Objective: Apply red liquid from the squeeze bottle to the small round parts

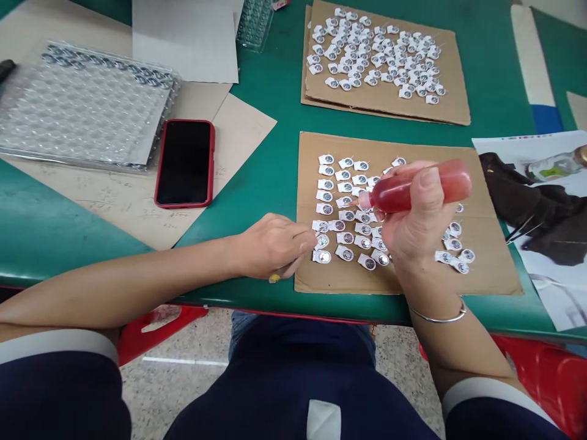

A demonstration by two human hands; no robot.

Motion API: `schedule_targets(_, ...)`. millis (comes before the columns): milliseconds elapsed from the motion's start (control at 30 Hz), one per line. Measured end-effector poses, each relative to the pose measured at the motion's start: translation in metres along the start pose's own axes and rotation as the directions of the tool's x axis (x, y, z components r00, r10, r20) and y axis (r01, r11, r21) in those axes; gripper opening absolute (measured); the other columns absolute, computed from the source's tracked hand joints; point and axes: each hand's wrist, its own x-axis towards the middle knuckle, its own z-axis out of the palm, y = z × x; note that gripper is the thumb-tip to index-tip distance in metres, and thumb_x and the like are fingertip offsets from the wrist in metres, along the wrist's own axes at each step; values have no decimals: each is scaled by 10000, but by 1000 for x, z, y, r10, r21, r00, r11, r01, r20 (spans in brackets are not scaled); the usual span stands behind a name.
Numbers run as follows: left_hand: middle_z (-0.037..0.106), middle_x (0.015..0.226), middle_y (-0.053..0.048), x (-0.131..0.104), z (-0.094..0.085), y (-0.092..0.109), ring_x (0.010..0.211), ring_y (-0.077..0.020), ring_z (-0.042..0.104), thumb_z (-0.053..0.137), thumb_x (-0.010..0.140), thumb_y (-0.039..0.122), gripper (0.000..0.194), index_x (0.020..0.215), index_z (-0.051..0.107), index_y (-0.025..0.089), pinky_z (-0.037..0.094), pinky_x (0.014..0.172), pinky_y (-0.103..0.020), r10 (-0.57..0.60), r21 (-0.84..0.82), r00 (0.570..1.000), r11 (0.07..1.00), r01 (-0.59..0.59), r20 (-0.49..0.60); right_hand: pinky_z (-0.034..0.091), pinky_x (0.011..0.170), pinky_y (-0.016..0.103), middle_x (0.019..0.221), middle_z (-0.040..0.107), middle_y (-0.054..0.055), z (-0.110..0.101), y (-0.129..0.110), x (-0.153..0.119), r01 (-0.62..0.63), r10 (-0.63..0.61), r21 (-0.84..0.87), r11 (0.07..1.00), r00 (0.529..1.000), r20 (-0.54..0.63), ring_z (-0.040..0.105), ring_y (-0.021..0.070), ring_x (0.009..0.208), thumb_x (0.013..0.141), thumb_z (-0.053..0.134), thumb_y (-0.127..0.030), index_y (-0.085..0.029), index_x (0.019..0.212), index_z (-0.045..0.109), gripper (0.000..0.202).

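Observation:
My right hand (419, 220) is wrapped round a squeeze bottle (424, 186) of red liquid, tilted so its thin nozzle points left and slightly down over the cardboard sheet (486, 263). Rows of small white tagged pieces with round silvery faces (345, 252) lie on this sheet, some hidden behind the right hand. My left hand (277, 244) is closed at the sheet's left edge, fingertips beside the leftmost column. It pinches a slim tool with a yellow end (274, 278), mostly hidden by the fingers, so its kind is unclear.
Behind lies a stack of cardboard (385, 110) crowded with similar pieces. Leftward are a red-cased phone (184, 162), brown paper (137, 201) and clear blister trays (82, 110). At right, a dark cloth (527, 195), tweezers (523, 229) and a clear bottle (557, 165) rest on printed paper.

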Motion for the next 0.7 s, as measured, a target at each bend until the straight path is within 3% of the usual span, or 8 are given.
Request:
schedule_targets(200, 606, 699, -11, 1, -2, 1, 604, -102, 551, 407, 790, 116, 103, 796, 507, 138, 485, 604, -233, 60, -10, 998, 998, -59, 33, 423, 373, 246, 703, 525, -10, 2, -1, -2, 18, -17, -36, 999, 1000, 21, 605, 119, 541, 774, 509, -466, -231, 782, 525, 235)
schedule_targets(467, 618, 714, -57, 12, -12, 14, 606, -123, 566, 370, 791, 91, 149, 748, 508, 130, 474, 574, -227, 87, 67, 966, 992, -106, 243, 454, 405, 243, 692, 540, -17, 7, 9, -6, 21, -12, -80, 997, 994, 109, 596, 110, 562, 747, 572, -428, -234, 785, 526, 202)
schedule_targets(700, 653, 749, -149, 13, -5, 28, 599, -192, 616, 364, 801, 75, 192, 748, 548, 97, 481, 469, -282, 205, 290, 966, 926, -244, 157, 498, 546, 296, 649, 558, -17, 7, 14, -13, 43, 26, -298, 954, 974, 223, 582, 115, 600, 712, 623, -395, -223, 767, 556, 193)
